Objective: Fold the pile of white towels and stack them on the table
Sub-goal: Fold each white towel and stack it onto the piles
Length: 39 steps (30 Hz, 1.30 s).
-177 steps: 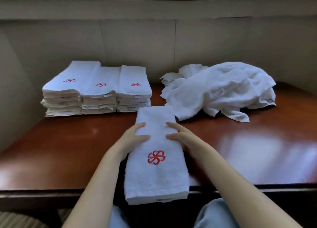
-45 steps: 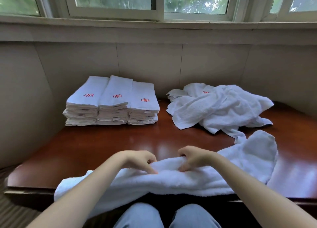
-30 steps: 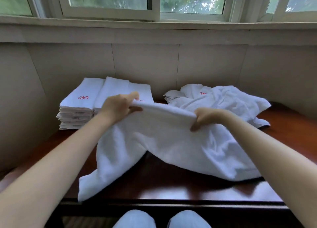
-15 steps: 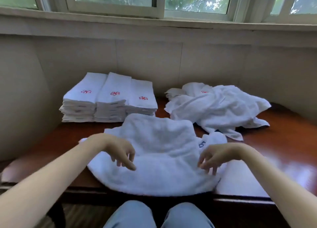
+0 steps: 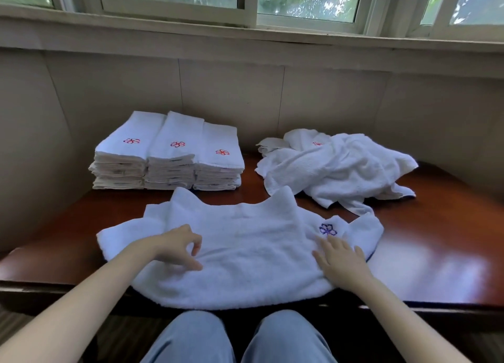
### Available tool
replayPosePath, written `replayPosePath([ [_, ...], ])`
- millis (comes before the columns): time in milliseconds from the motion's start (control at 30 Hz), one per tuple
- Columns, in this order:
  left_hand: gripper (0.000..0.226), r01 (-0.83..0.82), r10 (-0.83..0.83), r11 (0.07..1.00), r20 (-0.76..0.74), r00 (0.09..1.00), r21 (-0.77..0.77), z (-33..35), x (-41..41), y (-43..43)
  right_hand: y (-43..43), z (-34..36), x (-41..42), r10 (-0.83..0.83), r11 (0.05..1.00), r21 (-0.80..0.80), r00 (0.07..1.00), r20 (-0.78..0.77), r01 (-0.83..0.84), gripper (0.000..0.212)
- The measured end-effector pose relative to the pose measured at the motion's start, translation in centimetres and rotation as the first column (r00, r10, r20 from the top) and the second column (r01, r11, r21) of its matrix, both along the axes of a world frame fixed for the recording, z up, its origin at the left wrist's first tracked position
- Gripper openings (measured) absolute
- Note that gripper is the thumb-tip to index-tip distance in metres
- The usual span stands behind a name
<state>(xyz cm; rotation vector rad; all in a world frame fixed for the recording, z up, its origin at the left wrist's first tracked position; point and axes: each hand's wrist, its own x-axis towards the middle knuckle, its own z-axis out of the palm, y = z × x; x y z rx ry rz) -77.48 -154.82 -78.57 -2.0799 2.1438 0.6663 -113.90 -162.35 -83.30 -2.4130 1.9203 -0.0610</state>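
Fingers [image 5: 191, 264] of the left hand [image 5: 174, 246] are seen loosely curled, thumb and forefinger forming an open ring with the tips set down on the spread towel [image 5: 251, 242]. No cloth is seen caught between them, though the underside of the hand is hidden. The fingers [image 5: 326, 244] of the right hand [image 5: 342, 259] are laid straight and flat on the same towel, grasping nothing, just below a purple stitched emblem [image 5: 328, 229]. The towel is spread crosswise at the near edge of the glossy reddish-brown surface [image 5: 436, 240]. Its front hem is draped over that edge and lost in shadow, and its right end is turned over on itself, so its true outline cannot be made out. Farther back on the left, three stacks of folded towels [image 5: 169, 155] are set side by side, touching, each topped with a red emblem; the layers are hard to count. Farther back on the right, a crumpled pile of unfolded towels [image 5: 335, 169] is heaped, a red mark half buried in it. Both forearms are cut off by the lower frame, and knees [image 5: 231, 338] in light blue fabric are partly shown beneath. The window [image 5: 305, 5] above is cropped at the top.
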Motion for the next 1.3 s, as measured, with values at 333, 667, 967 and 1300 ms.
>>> replayPosePath([
  [333,0.033,0.01,-0.005,0.993,0.045,0.999,-0.119,0.4,-0.7,0.4,2.5,-0.3,-2.5,0.043,0.999,-0.028,0.972,0.229,-0.037,0.042],
  [667,0.014,-0.155,0.257,0.855,0.146,0.955,-0.494,8.7,4.6,1.0,-2.1,11.8,-4.0,-0.188,0.88,-0.391,0.954,0.232,0.269,0.021],
  [967,0.017,-0.719,0.252,0.08,-0.684,0.685,-0.691,17.4,0.7,0.6,-2.4,22.1,0.5,0.07,0.978,-0.093,0.126,0.99,0.187,0.026],
  [1300,0.04,-0.314,0.078,-0.35,-0.361,0.929,-0.883,19.5,-1.8,2.2,0.9,24.4,-1.2,0.537,0.787,-0.592,0.28,0.795,0.173,0.024],
])
